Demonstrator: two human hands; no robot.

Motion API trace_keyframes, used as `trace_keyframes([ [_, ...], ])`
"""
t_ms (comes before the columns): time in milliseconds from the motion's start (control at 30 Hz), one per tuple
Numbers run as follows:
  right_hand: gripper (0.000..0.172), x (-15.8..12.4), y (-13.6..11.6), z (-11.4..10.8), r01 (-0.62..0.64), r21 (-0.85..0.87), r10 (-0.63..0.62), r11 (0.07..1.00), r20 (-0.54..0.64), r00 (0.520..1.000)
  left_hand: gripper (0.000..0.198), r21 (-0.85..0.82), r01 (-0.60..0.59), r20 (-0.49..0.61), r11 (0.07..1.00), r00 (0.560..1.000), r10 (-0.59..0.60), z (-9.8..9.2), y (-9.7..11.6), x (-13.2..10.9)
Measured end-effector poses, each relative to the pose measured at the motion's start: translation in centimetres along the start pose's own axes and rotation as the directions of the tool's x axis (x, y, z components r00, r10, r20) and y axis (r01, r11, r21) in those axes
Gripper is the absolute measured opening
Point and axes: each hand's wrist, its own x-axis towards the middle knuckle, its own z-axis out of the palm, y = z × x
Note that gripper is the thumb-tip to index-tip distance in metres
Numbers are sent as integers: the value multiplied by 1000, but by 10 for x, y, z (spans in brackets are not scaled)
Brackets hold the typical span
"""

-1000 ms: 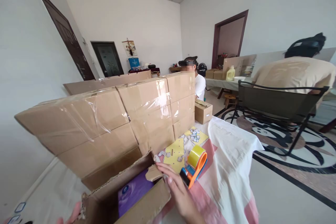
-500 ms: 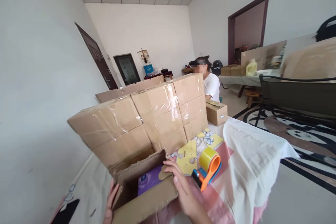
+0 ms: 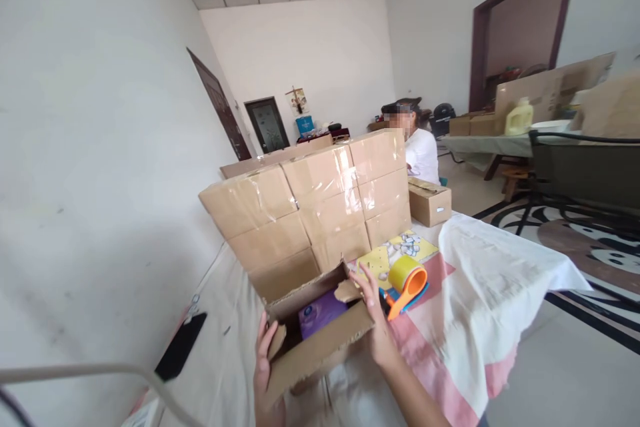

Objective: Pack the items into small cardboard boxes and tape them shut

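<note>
An open cardboard box (image 3: 320,350) sits at the table's near edge with a purple packet (image 3: 321,313) inside. My left hand (image 3: 263,363) grips the box's left side, fingers wrapped over the small left flap. My right hand (image 3: 374,307) lies against the right side, fingers stretched up by the torn right flap (image 3: 347,290). An orange tape dispenser (image 3: 406,283) with a yellow roll rests just right of that hand.
Sealed cardboard boxes (image 3: 320,203) are stacked in rows behind the open one. A black phone (image 3: 181,355) lies at the left on the cloth-covered table (image 3: 490,267). Another person (image 3: 417,147) sits beyond the stack. A dark chair (image 3: 585,173) stands at the right.
The view has pulled back and swung left, so the box and both hands appear smaller and lower. My left hand has come into full view on the box's left side.
</note>
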Motion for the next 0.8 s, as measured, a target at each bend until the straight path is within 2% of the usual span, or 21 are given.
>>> trace_keyframes([
  [33, 56, 1, 3, 0, 2, 11, -2, 1000, 7, 1000, 52, -47, 43, 19, 998, 999, -42, 2, 9, -3],
  [167, 64, 6, 17, -1, 26, 41, -26, 999, 10, 1000, 48, -59, 48, 25, 997, 999, -47, 2, 37, -3],
  [367, 66, 10, 13, -4, 98, -25, -97, 995, 31, 995, 51, 7, 49, 82, 999, 995, -50, -11, 55, -5],
  [500, 69, 3, 15, -7, 48, -17, -48, 999, 22, 999, 56, 49, 88, 155, 995, 983, -95, -19, 64, 3],
  [667, 64, -6, 28, -11, -58, 8, 58, 998, 27, 998, 70, 322, 71, 263, 944, 951, -161, -21, 74, 38],
  [800, 62, -11, 23, -12, -2, -88, 6, 996, 42, 999, 78, 496, 48, 251, 867, 948, -197, -16, 81, 58],
])
